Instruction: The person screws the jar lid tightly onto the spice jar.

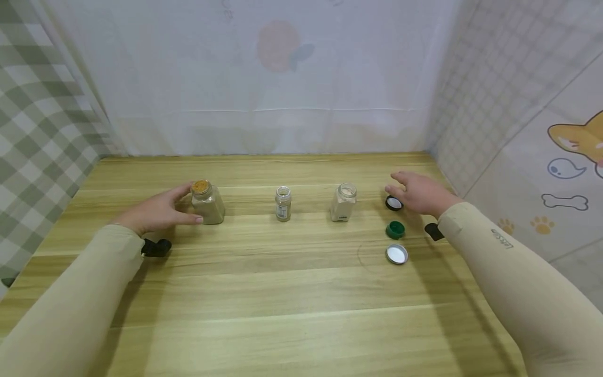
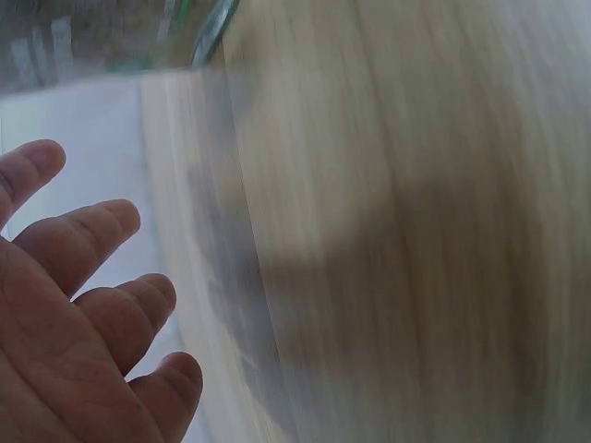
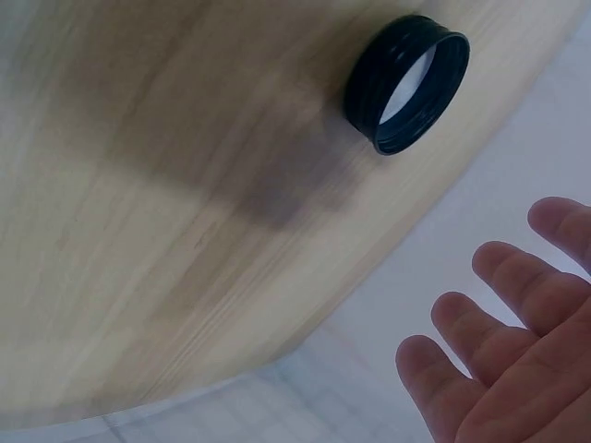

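Note:
My left hand is beside an uncapped jar with orange-brown powder at its mouth. Its thumb and fingers spread to either side of that jar. In the left wrist view those fingers are apart from the jar, whose lower part shows at the top left. My right hand hovers by a black lid lying with its white inside up. The right wrist view shows the black lid on the tabletop, with the loosely extended fingers clear of it.
A small open glass jar stands mid-table, and an open jar of pale powder to its right. A green lid and a silver-rimmed lid lie in front of the black one. Curtains border the wooden table.

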`<state>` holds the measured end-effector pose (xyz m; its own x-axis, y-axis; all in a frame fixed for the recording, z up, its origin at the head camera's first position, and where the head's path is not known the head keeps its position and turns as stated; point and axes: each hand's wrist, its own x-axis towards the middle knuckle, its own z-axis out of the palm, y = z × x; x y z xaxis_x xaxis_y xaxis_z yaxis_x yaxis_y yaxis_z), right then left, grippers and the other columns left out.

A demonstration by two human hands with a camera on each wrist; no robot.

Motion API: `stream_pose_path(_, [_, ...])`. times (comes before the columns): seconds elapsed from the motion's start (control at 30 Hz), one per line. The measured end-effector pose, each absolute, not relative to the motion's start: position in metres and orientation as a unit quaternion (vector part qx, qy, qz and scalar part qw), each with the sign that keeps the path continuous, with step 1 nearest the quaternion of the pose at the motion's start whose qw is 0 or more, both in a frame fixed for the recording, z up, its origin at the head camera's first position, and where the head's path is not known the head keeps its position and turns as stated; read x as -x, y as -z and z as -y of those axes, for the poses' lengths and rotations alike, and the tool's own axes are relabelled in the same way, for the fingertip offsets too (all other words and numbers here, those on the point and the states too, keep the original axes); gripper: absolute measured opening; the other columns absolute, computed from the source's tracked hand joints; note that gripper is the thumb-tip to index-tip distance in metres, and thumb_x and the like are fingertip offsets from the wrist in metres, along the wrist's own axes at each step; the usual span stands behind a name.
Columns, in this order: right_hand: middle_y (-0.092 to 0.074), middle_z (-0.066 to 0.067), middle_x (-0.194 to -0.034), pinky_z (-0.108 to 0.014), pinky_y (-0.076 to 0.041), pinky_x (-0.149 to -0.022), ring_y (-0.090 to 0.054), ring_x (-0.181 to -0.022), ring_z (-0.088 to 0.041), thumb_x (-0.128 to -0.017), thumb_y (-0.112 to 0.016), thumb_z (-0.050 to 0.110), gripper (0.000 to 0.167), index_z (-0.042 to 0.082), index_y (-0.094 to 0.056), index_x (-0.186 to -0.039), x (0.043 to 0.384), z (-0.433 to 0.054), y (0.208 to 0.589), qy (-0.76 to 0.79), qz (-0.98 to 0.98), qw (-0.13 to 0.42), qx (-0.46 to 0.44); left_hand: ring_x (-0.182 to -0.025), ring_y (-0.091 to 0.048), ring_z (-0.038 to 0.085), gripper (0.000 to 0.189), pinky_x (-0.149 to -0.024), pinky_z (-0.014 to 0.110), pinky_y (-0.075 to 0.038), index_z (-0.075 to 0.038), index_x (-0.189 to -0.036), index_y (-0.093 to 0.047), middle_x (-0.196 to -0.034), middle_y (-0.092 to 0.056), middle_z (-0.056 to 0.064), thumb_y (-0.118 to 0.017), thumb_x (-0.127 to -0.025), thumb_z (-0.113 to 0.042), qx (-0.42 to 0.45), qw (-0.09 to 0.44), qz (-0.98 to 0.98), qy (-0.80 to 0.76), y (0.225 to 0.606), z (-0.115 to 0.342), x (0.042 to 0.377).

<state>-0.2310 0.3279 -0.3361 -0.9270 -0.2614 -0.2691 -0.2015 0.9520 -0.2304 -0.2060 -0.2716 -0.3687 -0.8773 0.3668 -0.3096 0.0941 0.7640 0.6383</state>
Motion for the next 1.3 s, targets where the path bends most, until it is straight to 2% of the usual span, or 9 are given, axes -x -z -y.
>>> stream_pose_path(0.27, [-0.028, -0.037, -0.165, -0.069, -0.028, -0.121, -0.029, -0.151, -0.058, -0.114, -0.042, 0.044, 0.072, -0.009, -0.030, -0.160, 0.228, -0.330, 0.339, 0.104, -0.974, 0.158, 0.121, -0.156, -0.027, 0.049, 0.095, -0.120, 0.072, -0.028, -0.016, -0.164, -0.028, -0.169, -0.033, 0.022, -0.080, -0.092, -0.049, -0.140, 0.198, -0.905, -0.351, 0.369, 0.259, 0.208])
stream_pose_path(0.4, [-0.033, -0.036, -0.163, -0.068, -0.031, -0.120, -0.035, -0.148, -0.057, -0.113, -0.040, 0.050, 0.075, -0.009, -0.034, -0.159, 0.226, -0.328, 0.339, 0.098, -0.975, 0.153, 0.129, -0.150, -0.041, 0.045, 0.086, -0.119, 0.066, -0.034, -0.011, -0.158, -0.035, -0.156, -0.050, 0.021, -0.080, -0.093, -0.046, -0.145, 0.191, -0.905, -0.352, 0.369, 0.254, 0.209])
stream_pose_path(0.53, [-0.039, -0.036, -0.160, -0.067, -0.034, -0.119, -0.042, -0.145, -0.056, -0.113, -0.041, 0.047, 0.072, -0.010, -0.037, -0.157, 0.226, -0.327, 0.340, 0.093, -0.975, 0.147, 0.138, -0.139, -0.054, 0.041, 0.081, -0.115, 0.061, -0.040, -0.007, -0.157, -0.036, -0.145, -0.060, 0.021, -0.078, -0.097, -0.041, -0.149, 0.189, -0.902, -0.360, 0.372, 0.252, 0.210])
stream_pose_path(0.7, [-0.043, -0.037, -0.157, -0.068, -0.037, -0.117, -0.048, -0.140, -0.056, -0.113, -0.047, 0.036, 0.063, -0.011, -0.040, -0.154, 0.225, -0.327, 0.341, 0.093, -0.975, 0.146, 0.141, -0.136, -0.056, 0.038, 0.076, -0.115, 0.058, -0.040, -0.008, -0.157, -0.037, -0.143, -0.062, 0.020, -0.076, -0.099, -0.037, -0.144, 0.192, -0.894, -0.378, 0.377, 0.252, 0.211])
stream_pose_path(1.07, [-0.042, -0.037, -0.157, -0.069, -0.037, -0.117, -0.046, -0.141, -0.057, -0.113, -0.047, 0.042, 0.068, -0.010, -0.040, -0.155, 0.222, -0.326, 0.340, 0.085, -0.975, 0.160, 0.128, -0.140, -0.054, 0.039, 0.075, -0.115, 0.059, -0.039, -0.010, -0.155, -0.037, -0.146, -0.061, 0.018, -0.074, -0.099, -0.042, -0.141, 0.206, -0.891, -0.379, 0.377, 0.249, 0.211])
stream_pose_path(1.3, [-0.045, -0.037, -0.154, -0.068, -0.038, -0.116, -0.047, -0.140, -0.057, -0.113, -0.048, 0.040, 0.065, -0.010, -0.043, -0.153, 0.222, -0.324, 0.341, 0.075, -0.976, 0.153, 0.136, -0.144, -0.049, 0.042, 0.078, -0.117, 0.063, -0.037, -0.009, -0.157, -0.034, -0.150, -0.058, 0.020, -0.074, -0.099, -0.042, -0.136, 0.216, -0.888, -0.383, 0.375, 0.250, 0.210])
